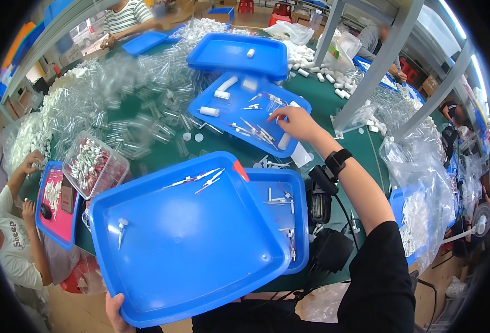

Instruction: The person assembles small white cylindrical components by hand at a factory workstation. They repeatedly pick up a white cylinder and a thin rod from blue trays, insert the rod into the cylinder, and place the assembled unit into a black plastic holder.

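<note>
My left hand (117,312) grips the lower left corner of a large blue tray (184,250), which is tilted and raised over the table edge. Inside lie a few slim white pen-like pieces (194,178) along its far side, and one short white piece (122,233) at its left. Beyond it, my right hand (295,123) is over another blue tray (206,105), fingers bent down and drawn together; what they hold, if anything, is hidden. Several slim white pieces (256,132) and white cylinders (209,111) lie in that tray, close to my fingers.
A blue tray (299,244) with slim parts lies partly under the held one. Stacked trays (234,54) stand behind. Clear tubes (128,83) heap at left, near a clear box (92,166) of red-white parts. Grey posts (369,69) rise at right. Co-workers sit left and behind.
</note>
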